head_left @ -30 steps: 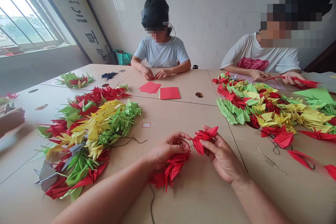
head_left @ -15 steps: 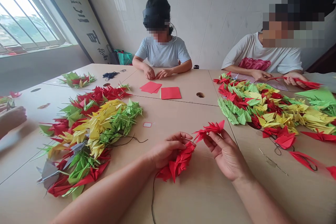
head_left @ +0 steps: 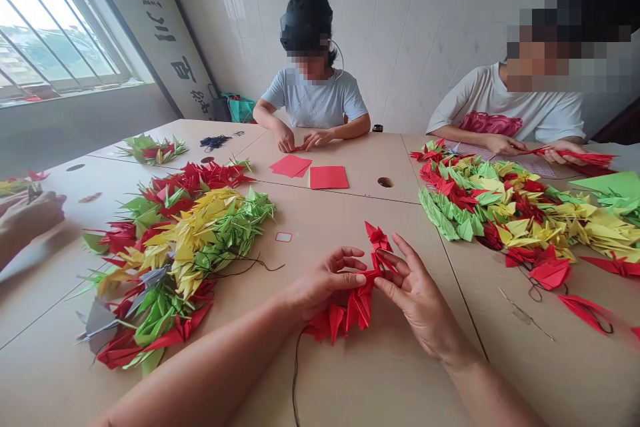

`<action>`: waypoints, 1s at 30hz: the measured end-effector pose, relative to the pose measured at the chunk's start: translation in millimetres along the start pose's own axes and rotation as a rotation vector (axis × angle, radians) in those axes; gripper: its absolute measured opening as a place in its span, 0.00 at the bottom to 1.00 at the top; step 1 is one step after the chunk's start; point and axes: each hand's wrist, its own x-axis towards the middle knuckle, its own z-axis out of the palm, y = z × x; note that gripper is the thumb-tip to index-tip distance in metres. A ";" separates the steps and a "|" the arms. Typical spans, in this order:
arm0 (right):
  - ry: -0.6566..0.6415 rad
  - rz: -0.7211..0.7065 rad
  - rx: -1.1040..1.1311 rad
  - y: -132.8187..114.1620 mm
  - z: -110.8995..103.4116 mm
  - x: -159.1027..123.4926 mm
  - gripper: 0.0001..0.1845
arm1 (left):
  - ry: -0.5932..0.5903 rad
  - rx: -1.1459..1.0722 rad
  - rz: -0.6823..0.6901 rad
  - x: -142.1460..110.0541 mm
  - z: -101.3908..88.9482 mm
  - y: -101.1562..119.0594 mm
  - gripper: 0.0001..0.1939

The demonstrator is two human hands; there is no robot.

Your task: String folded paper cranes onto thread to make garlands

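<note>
1. Head view, hands: the left hand (head_left: 325,280) is half curled, with thumb and fingers pinching a strand of red paper cranes (head_left: 353,307). The right hand (head_left: 420,297) is partly open, fingers spread, touching the topmost crane (head_left: 379,240). How firm that hold is, cannot tell.
2. Head view, location: the strand is held just above the tan surface (head_left: 395,373), between the hands, and its lower cranes hang in a loose bunch. A dark thread (head_left: 296,373) trails down from it.
3. Head view, risk: if the left pinch loosens, cranes could slide along the thread. A snag on the trailing thread could also tug the strand, and squeezing could crush the thin folds.
4. Head view, thing's look: the cranes are bright red, creased and crowded together, with sharp points, and look light and easily bent.
5. Head view, around: large piles of red, yellow and green paper cranes (head_left: 185,240) (head_left: 500,213) lie on both sides. A long needle (head_left: 523,315) lies at right, and red paper squares (head_left: 325,177) lie across the surface near a co-worker's hands (head_left: 303,139).
</note>
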 end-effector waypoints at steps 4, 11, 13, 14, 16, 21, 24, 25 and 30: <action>0.037 -0.015 -0.006 -1.3 0.6 -0.2 0.40 | -0.049 -0.005 -0.016 -1.5 0.6 -1.0 0.23; 0.061 -0.055 0.000 0.1 -3.4 0.5 0.37 | -0.109 -0.006 -0.059 -3.2 2.4 2.2 0.33; 0.075 -0.064 0.003 0.9 -4.3 1.3 0.37 | -0.116 -0.006 -0.074 -2.7 1.9 2.8 0.33; 0.090 -0.073 0.004 1.3 -4.7 1.8 0.37 | -0.116 -0.003 -0.084 -2.4 1.4 2.7 0.34; 0.126 -0.091 0.021 1.8 -5.5 3.0 0.37 | -0.109 -0.003 -0.098 -1.8 0.2 1.9 0.34; 0.188 -0.087 0.062 2.7 -7.9 5.8 0.36 | -0.093 -0.022 -0.087 -0.2 -2.9 -1.0 0.31; 0.190 -0.056 0.026 5.7 -9.3 7.0 0.36 | -0.053 -0.061 -0.058 0.3 -2.9 -1.3 0.28; 0.183 -0.045 0.003 7.4 -9.7 7.5 0.36 | -0.039 -0.076 -0.051 0.4 -2.6 -1.0 0.27; 0.214 -0.112 -0.208 11.8 -11.6 7.9 0.29 | 0.049 -0.109 0.002 1.3 -0.7 1.3 0.25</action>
